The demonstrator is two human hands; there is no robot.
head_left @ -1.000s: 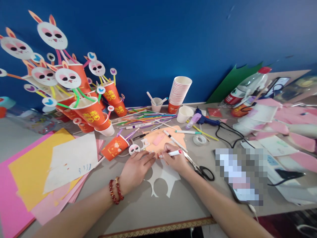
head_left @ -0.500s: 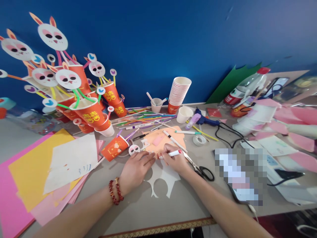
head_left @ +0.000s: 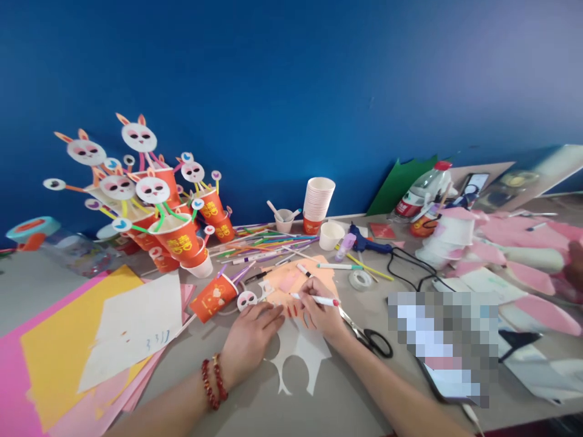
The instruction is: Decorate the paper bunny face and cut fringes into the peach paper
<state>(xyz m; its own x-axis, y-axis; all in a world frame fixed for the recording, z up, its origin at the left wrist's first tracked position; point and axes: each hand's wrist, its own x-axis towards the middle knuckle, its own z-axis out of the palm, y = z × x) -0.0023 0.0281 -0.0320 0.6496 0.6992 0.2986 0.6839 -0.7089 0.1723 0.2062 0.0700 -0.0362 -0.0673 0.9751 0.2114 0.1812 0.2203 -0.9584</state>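
Observation:
My right hand (head_left: 317,312) grips a white marker (head_left: 327,301) with a red end, its tip pointing left above the peach-orange paper (head_left: 325,274). Small red shapes (head_left: 291,311) show on that paper between my hands. Fingers stretched and lying flat, my left hand (head_left: 255,335) presses on the paper's near edge. Beneath both hands lies a white paper offcut (head_left: 314,352) with round holes. A small paper rabbit face (head_left: 246,301) rests just beyond my left fingers, beside a tipped red paper cup (head_left: 214,297). Black-handled scissors (head_left: 376,342) lie right of my right wrist.
Red cups with rabbit faces (head_left: 175,240) stand back left, behind coloured paper sheets (head_left: 132,334). A cup stack (head_left: 319,203), loose coloured sticks (head_left: 268,243), a blue glue gun (head_left: 368,243) and tape (head_left: 360,279) lie beyond. A blurred phone (head_left: 437,346) and pink-white paper pieces (head_left: 542,261) are right.
The view has tilted upward. My right hand has drawn the marker slightly back, its tip now raised, and the red shapes show more fully. My left hand stays flat on the paper.

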